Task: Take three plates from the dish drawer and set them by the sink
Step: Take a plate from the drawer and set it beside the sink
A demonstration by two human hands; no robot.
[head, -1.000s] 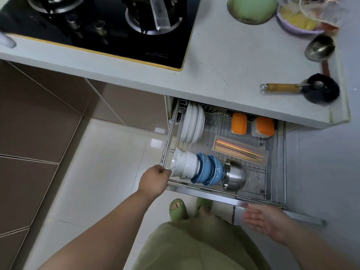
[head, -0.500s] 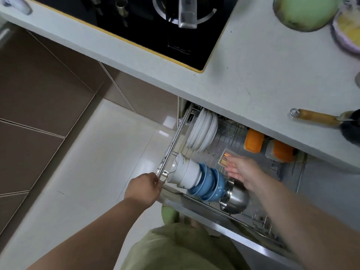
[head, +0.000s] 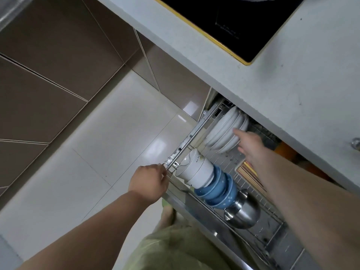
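Note:
The wire dish drawer (head: 187, 141) is pulled out below the grey counter. A row of white plates (head: 222, 131) stands on edge at its back left, partly tucked under the counter edge. My right hand (head: 248, 142) reaches in with fingers spread, its fingertips touching the rim of the rightmost plates without gripping any. My left hand (head: 150, 182) is closed on the drawer's front left rail corner.
White bowls (head: 196, 170), blue bowls (head: 216, 190) and a steel bowl (head: 243, 213) lie along the drawer front. A chopstick tray (head: 249, 172) sits mid-drawer under my right forearm. The counter (head: 292, 84) overhangs the plates; the black hob (head: 243, 22) is above. Pale floor tiles lie left.
My right hand has moved from over the chopstick tray back and left to the plate stack. The view has tilted and shifted left. My left hand stays on the rail.

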